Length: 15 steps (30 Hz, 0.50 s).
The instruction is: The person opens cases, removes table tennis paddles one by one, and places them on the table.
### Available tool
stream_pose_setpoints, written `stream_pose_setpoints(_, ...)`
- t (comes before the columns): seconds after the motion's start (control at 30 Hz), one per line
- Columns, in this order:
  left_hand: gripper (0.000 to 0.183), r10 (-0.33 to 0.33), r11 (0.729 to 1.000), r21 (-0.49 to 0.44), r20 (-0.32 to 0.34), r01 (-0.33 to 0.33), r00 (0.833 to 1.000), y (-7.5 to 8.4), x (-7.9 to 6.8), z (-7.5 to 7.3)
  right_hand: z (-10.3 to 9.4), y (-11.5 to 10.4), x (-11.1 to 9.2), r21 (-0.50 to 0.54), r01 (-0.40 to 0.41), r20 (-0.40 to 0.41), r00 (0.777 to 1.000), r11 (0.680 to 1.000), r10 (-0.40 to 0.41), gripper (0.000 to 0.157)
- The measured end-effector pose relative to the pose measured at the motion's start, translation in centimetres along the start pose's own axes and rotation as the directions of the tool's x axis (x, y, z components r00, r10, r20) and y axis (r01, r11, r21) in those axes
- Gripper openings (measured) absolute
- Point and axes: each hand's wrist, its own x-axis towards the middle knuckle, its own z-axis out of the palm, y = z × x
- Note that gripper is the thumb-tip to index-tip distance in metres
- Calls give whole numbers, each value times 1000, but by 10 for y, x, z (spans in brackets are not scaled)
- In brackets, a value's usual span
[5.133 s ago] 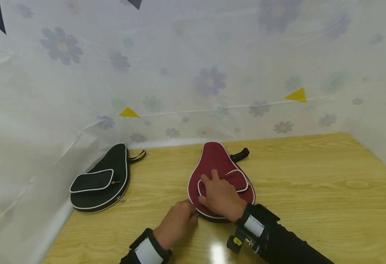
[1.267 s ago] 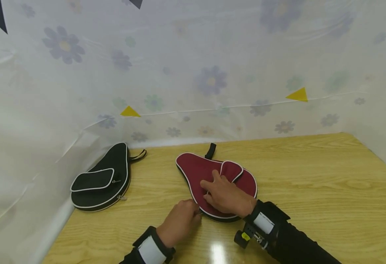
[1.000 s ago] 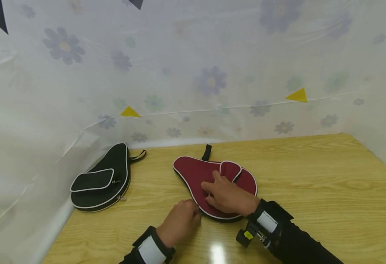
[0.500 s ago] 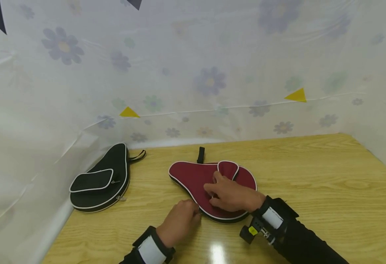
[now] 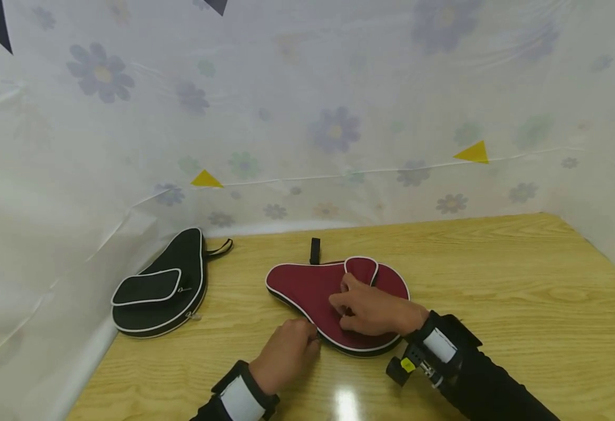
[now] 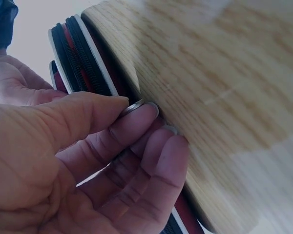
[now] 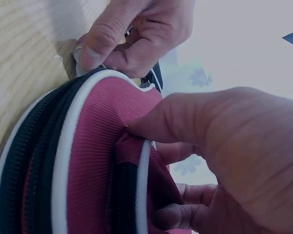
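Note:
A dark red table tennis paddle case (image 5: 302, 286) with white piping lies on the table, narrow end to the left. My left hand (image 5: 286, 354) is at its near edge, where thumb and forefinger pinch a metal zipper pull (image 6: 133, 107). Along the case's side, the zipper teeth (image 6: 80, 58) stand apart with red showing between the rows. My right hand (image 5: 373, 307) lies over the case and grips its raised front pocket (image 7: 132, 148), thumb on one side and fingers on the other. That hand covers most of the pocket in the head view.
A black paddle case (image 5: 168, 292) with white piping lies at the left, against the white flowered sheet (image 5: 286, 117) behind the table. The red case's black strap (image 5: 315, 251) points toward the back. Wood tabletop (image 5: 497, 304) stretches to the right.
The red case has turned counterclockwise, its narrow end swinging from the back round to the left. My right hand has shifted right with it. My left hand has hardly moved.

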Motion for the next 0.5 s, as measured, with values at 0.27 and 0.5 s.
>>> stream_pose_setpoints(0.27,40,-4,1000,28,-12,4,1000,2,0,-1,15,-8,-6,-134,-135,-201,974,982,106,28)
stream_pose_setpoints(0.5,41,0,998,63,-28,2,1000,4,-1,0,30,-18,-6,-101,-403,-372,863,910,342,46)
